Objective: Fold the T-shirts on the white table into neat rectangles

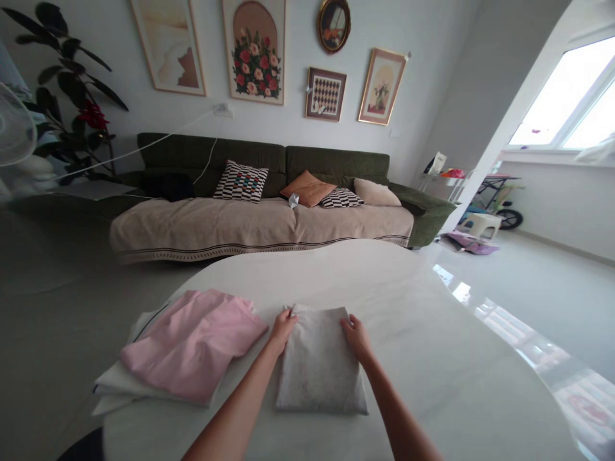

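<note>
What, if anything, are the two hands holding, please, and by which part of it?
The folded grey cloth: the left hand grips its far left corner, and the right hand holds its right edge near the far corner.

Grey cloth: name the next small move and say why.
I'd probably straighten the far left corner of the grey cloth: it looks bunched at the left hand, while the far edge runs straighter toward the right hand.

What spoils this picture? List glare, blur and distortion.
Head view: window blown out, bright patches on the glossy floor; head view: fan blurry at the left edge; head view: leftmost framed picture slanted, likely lens distortion; head view: folded gray cloth clearer.
</note>
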Demonstrator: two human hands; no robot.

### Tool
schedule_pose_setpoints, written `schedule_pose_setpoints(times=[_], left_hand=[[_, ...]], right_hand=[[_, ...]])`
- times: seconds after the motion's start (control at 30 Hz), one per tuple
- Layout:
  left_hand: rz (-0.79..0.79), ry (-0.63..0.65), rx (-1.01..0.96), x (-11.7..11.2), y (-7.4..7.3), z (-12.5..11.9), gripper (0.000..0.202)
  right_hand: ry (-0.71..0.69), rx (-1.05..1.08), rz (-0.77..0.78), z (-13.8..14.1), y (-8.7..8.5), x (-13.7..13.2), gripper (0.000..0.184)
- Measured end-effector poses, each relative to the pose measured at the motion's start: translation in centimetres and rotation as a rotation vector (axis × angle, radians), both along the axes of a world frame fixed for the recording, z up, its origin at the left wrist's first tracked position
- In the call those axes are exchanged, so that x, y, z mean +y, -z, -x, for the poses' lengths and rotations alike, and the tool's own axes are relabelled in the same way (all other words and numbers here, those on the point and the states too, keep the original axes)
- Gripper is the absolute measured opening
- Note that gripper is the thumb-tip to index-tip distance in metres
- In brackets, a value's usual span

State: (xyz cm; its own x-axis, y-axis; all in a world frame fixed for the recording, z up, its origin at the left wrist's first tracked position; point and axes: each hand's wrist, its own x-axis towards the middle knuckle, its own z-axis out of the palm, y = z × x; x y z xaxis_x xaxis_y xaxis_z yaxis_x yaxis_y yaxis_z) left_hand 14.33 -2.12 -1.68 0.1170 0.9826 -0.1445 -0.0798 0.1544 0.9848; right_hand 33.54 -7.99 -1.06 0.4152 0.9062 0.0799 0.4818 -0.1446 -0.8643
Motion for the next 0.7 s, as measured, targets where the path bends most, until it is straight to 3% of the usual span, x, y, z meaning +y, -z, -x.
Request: schedule_pose_setpoints(times=[0.23, 0.47, 0.7], left_hand=[[-0.003, -0.017, -0.069, 1.7, 1.0, 1.3, 0.039], [0.046, -0.172, -0.009, 2.3, 2.5, 1.9, 0.025], [0.064, -0.312, 0.075, 2.7, 2.6, 2.2, 0.020]], right_hand=[[0.037, -0.045, -0.062, -0.4, 0.4, 1.3, 0.036], [0.124, -0.098, -0.030, 0.0, 2.6, 2.3, 0.029], [0.188, -0.157, -0.016, -0.6, 2.6, 2.1, 0.022]])
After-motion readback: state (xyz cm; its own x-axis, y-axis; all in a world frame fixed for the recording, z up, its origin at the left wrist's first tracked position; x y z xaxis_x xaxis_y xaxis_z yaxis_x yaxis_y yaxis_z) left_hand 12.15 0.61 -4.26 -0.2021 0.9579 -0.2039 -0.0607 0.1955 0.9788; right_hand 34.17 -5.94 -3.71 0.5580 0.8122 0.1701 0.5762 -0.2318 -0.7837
